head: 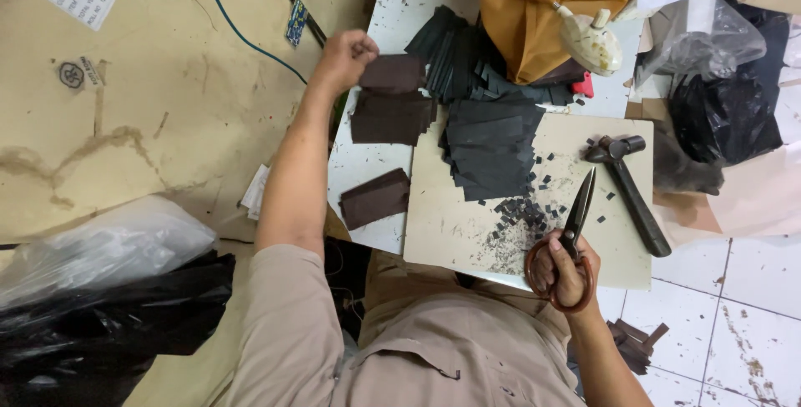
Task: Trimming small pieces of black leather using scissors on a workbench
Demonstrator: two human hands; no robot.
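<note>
White surface bearing a beige cutting board, black sheets piled on it. Left hand, grip pinched on a dark brown piece atop the brown stack. Right hand, grip closed around scissors over the board, beside a hammer.

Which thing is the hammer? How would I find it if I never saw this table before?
Start at the pale cutting board lying on the white table. Look along its right edge, past the big scissors that the right hand holds. The hammer lies there untouched: one dark, solid piece with a chunky metal head and a long handle, unlike the flat dark sheets piled nearby.
</note>
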